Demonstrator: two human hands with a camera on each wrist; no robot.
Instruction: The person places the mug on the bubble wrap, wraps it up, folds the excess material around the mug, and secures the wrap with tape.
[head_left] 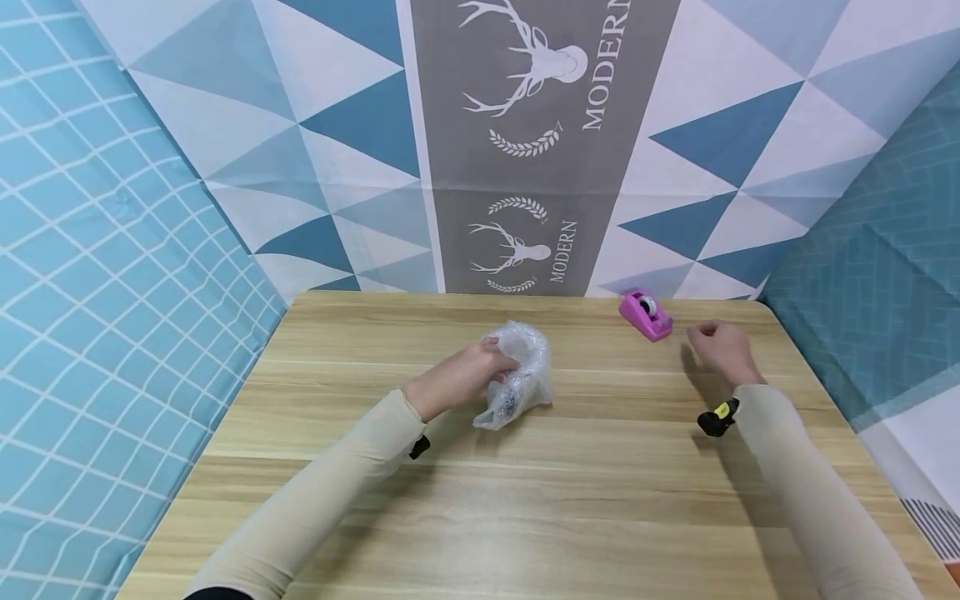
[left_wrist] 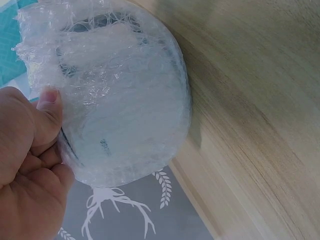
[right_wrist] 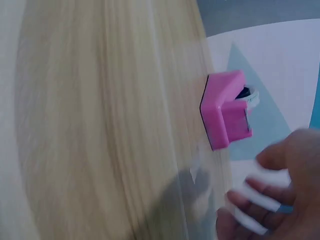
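My left hand (head_left: 467, 377) grips the edge of a bubble-wrapped object (head_left: 531, 354) near the middle of the table. In the left wrist view the wrapped object (left_wrist: 125, 100) has a rounded outline, and its loose, crinkled wrap bunches at the upper left. The thumb (left_wrist: 48, 102) presses on the wrap, with the other fingers curled at its edge. What lies inside is blurred by the wrap. My right hand (head_left: 723, 350) hovers just right of a pink tape dispenser (head_left: 645, 315). The right wrist view shows its fingers (right_wrist: 255, 207) loosely bent, apart from the dispenser, holding nothing visible.
The wooden table (head_left: 480, 517) carries the dispenser close to its back edge. Behind stands a patterned cloth (head_left: 517, 167) with deer heads and triangles. A blue gridded cloth (head_left: 112, 292) hangs at the left, and a teal cloth (head_left: 885, 275) at the right.
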